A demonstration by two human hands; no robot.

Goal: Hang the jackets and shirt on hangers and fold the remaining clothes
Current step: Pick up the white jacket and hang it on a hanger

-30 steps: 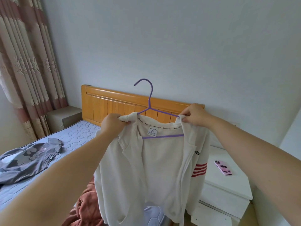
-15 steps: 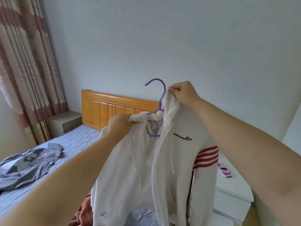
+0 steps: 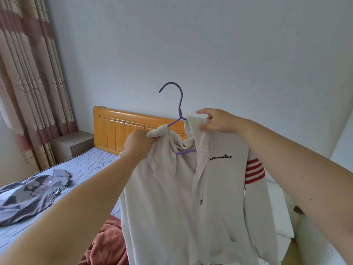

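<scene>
A white zip jacket [image 3: 215, 190] with red sleeve stripes and black lettering hangs in the air in front of me on a purple hanger [image 3: 179, 104]. My left hand [image 3: 138, 141] is clenched on the bunched left shoulder of the jacket over the hanger arm. My right hand [image 3: 215, 121] pinches the right collar edge beside the hanger's neck, some fingers spread. The hanger's hook stands free above the jacket; its lower bar shows inside the collar.
A bed with a lilac mattress [image 3: 82, 165] and an orange wooden headboard [image 3: 122, 127] lies below. A grey patterned garment [image 3: 32, 192] and a rust-coloured garment [image 3: 107, 243] lie on it. Curtains [image 3: 28, 73] hang left; a white bedside cabinet [image 3: 280, 211] stands right.
My right hand pulled the jacket's right front across the hanger, then lowered from the raised position to the collar. The jacket front with lettering now faces me.
</scene>
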